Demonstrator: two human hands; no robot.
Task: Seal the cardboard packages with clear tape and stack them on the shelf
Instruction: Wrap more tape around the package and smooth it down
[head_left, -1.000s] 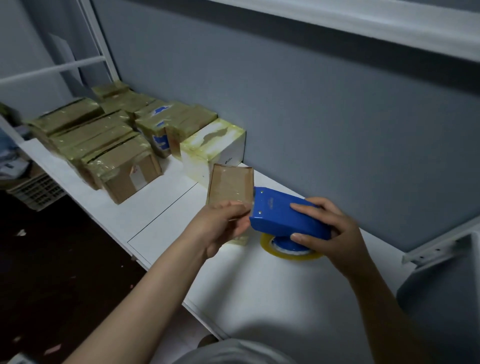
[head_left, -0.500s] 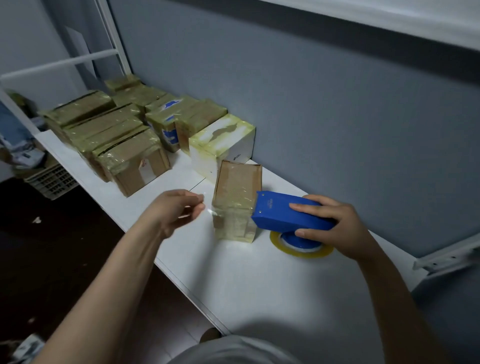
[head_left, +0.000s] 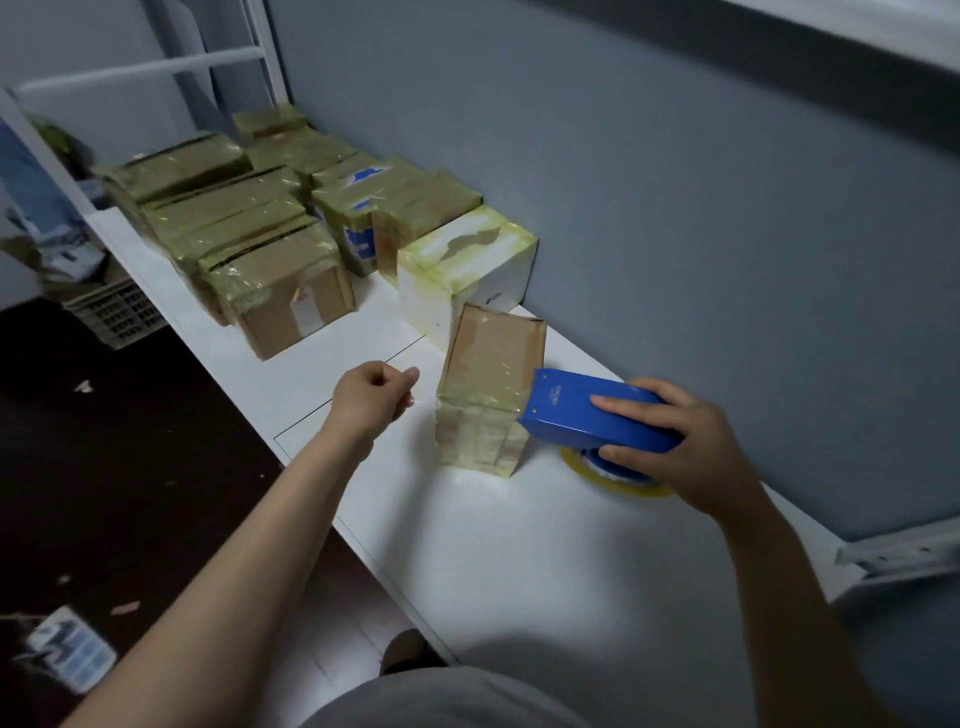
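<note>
A small brown cardboard package (head_left: 485, 395), wrapped in clear tape, stands upright on the white shelf (head_left: 467, 545). My right hand (head_left: 680, 447) grips the blue tape dispenser (head_left: 587, 410), whose front edge touches the package's right side. The yellowish tape roll (head_left: 618, 480) sits under the dispenser on the shelf. My left hand (head_left: 371, 397) hovers just left of the package, apart from it, fingers curled into a loose fist; no tape is visible in it.
Several taped packages (head_left: 270, 270) stand in rows at the shelf's far left, with a white taped box (head_left: 467, 260) nearest. The grey wall (head_left: 675, 208) runs behind. A plastic crate (head_left: 114, 312) and scraps lie on the dark floor (head_left: 104, 493). A metal bracket (head_left: 909, 551) is at right.
My left hand let go of the package's front and drew back to the left, curling shut. The package now stands by itself. My right hand keeps the dispenser against it.
</note>
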